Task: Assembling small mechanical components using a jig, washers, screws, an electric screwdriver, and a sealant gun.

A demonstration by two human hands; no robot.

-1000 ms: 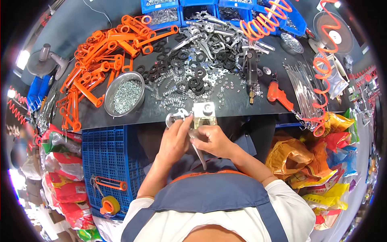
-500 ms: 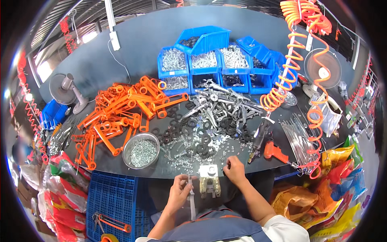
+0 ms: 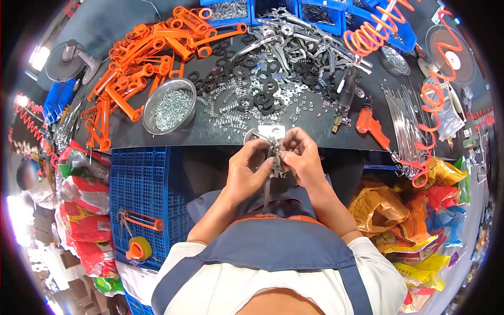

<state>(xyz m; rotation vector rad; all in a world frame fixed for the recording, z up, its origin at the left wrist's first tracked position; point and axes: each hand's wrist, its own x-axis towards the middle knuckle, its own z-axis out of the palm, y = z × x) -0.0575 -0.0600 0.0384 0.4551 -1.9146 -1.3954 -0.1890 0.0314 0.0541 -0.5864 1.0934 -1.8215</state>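
At the table's near edge, my left hand grips a long grey metal lever, whose narrow end hangs down toward my apron. Thumb and fingers of my right hand are pinched together against the lever's upper part. Anything small between those fingertips is hidden. Just beyond the fingertips sits a small white-topped fixture, partly covered by the hands. Loose springs and black rings are scattered on the table ahead of it.
A metal bowl of small parts stands left, beside piled orange frames. Grey levers are heaped at the back. To the right lie an orange power driver, thin metal rods and orange coiled hoses.
My right hand has moved left from the table edge to meet my left hand. Both now work together on the lever at the fixture. The view has tilted downward.
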